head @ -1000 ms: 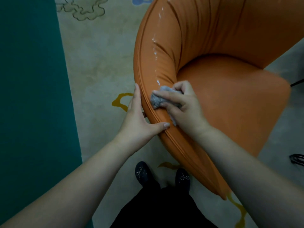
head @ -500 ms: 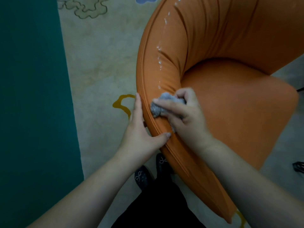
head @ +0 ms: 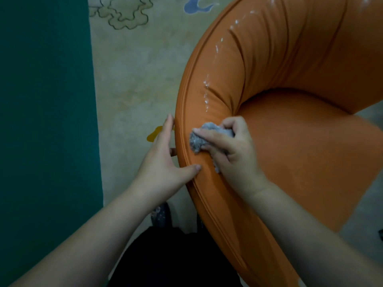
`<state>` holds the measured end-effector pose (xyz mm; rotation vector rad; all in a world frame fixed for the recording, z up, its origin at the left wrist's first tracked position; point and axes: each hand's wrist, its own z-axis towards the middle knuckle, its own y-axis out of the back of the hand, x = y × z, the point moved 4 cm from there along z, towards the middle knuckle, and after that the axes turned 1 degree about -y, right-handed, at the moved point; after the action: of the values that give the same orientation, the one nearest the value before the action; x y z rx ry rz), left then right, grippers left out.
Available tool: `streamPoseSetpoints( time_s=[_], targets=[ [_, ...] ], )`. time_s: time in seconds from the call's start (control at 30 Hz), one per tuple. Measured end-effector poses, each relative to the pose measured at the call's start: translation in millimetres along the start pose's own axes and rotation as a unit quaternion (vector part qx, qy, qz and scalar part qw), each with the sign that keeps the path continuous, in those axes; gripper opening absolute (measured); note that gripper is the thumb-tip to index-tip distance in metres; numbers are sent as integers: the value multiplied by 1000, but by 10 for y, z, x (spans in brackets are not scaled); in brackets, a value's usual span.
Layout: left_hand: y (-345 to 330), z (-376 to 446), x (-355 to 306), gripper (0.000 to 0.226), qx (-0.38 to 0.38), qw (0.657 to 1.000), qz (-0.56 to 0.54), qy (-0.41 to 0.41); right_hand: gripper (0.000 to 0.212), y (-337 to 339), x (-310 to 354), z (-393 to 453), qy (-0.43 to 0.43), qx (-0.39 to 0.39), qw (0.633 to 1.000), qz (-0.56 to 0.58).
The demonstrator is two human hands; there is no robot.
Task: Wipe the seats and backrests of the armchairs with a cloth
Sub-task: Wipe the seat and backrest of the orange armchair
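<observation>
An orange armchair with a curved backrest fills the right half of the view. My right hand grips a crumpled grey cloth and presses it onto the top of the backrest rim, where the backrest meets the seat. My left hand rests against the outer side of the backrest with straight fingers, its thumb lying across the rim just below the cloth. Shiny wet streaks run along the backrest top beyond the cloth.
A beige patterned carpet lies left of the chair, bordered by a dark green strip on the far left. My dark trousers and a shoe are at the bottom, close to the chair's back.
Both hands stay at the same spot on the rim while the cloth shifts slightly. My view has moved closer and my feet have stepped toward the chair.
</observation>
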<state>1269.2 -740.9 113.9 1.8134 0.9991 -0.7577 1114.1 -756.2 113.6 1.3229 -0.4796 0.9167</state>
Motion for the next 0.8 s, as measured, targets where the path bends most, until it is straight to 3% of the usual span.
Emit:
streamPoseSetpoints(
  time_s=[0.1, 0.2, 0.4, 0.53, 0.63, 0.8],
  targets=[
    [70, 148, -38, 121, 31, 999, 24, -6, 34, -29, -44, 439, 7, -20, 999, -45],
    [131, 278, -59, 122, 53, 998, 37, -18, 32, -38, -134, 712, -47, -58, 997, -17],
    [259, 652, -154, 124, 108, 992, 35, -51, 40, -36, -27, 172, -91, -89, 992, -10],
    [351, 835, -208, 123, 135, 987, 56, -65, 32, -39, -84, 729, -103, -136, 983, -60],
    [405, 1032, -291, 120, 137, 985, 60, -81, 30, -37, -167, 1013, -136, -165, 976, -27],
    [352, 1237, -342, 126, 189, 976, 51, -92, 40, -54, -88, 541, -163, -158, 974, 3]
  ],
)
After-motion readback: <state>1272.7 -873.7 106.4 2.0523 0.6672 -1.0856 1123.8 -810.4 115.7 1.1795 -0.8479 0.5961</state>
